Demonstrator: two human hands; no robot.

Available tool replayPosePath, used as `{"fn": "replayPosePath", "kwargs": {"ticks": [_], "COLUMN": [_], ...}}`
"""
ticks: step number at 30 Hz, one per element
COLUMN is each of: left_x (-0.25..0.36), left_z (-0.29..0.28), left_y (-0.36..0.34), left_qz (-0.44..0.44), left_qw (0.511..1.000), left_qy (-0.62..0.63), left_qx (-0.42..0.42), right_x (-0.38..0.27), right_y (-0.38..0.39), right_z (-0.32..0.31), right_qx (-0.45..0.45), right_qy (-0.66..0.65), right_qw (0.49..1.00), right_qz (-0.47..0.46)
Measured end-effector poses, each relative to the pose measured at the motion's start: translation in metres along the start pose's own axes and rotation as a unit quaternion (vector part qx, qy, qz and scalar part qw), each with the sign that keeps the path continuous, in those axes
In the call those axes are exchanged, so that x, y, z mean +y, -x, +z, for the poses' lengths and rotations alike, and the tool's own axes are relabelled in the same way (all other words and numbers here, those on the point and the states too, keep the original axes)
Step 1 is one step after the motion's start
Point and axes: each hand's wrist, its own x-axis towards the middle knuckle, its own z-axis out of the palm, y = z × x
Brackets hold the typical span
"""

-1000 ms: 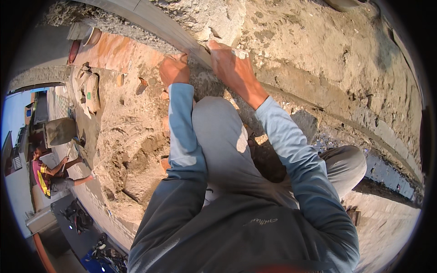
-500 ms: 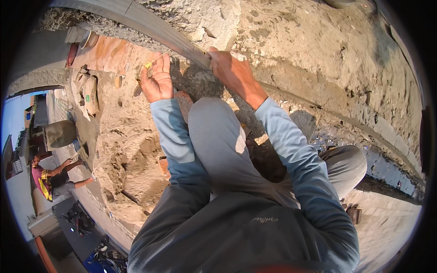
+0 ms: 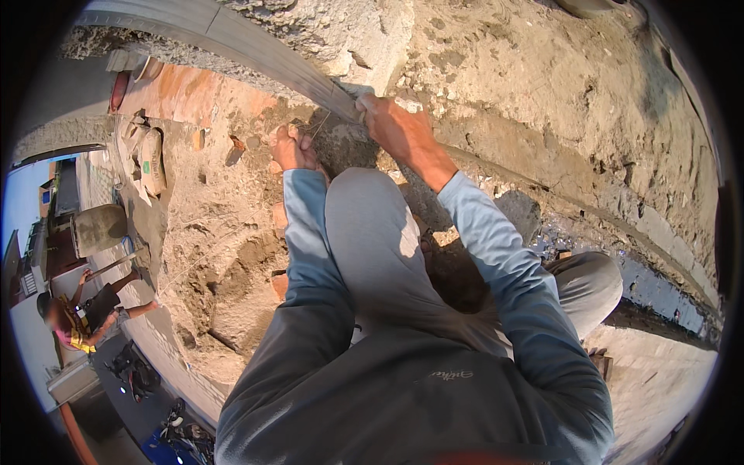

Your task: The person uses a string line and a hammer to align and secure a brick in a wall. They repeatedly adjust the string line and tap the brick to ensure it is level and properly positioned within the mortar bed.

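while the person crouches over rough mortar ground, the right hand [image 3: 399, 132] is clamped around the near end of a long grey strip [image 3: 232, 39] that runs away to the upper left along a concrete block [image 3: 364, 31]. the left hand [image 3: 291, 147] is curled into a fist just beside it, on the sandy surface; thin strands show at its fingers, though what it grips is too small to tell. red bricks [image 3: 178, 93] lie beyond the left hand, with sacks [image 3: 147, 155] further left. a raised knee [image 3: 372, 225] sits between the blue sleeves. far below at the left edge, another person [image 3: 77, 318] bends near a grey drum [image 3: 99, 229].
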Motion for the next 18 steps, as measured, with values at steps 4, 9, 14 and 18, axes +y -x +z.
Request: {"fn": "replayPosePath", "kwargs": {"ticks": [4, 9, 14, 18], "left_x": [0.043, 0.079, 0.098, 0.102], "left_z": [0.0, 0.021, 0.018, 0.022], "left_y": [0.014, 0.024, 0.038, 0.057], "left_qz": [0.1, 0.138, 0.13, 0.116], "left_qw": [0.989, 0.973, 0.97, 0.98], "left_qy": [0.075, 0.15, 0.122, 0.079], "left_qx": [-0.083, -0.105, -0.168, -0.139], "right_x": [-0.017, -0.038, -0.034, -0.034], "right_y": [-0.001, -0.022, -0.013, 0.0], "right_z": [-0.017, -0.049, -0.043, -0.033], "right_qx": [-0.036, -0.023, -0.039, -0.031], "right_qy": [-0.127, -0.202, -0.234, -0.264], "right_qw": [0.988, 0.977, 0.969, 0.963], "right_qz": [0.085, 0.071, 0.073, 0.054]}}
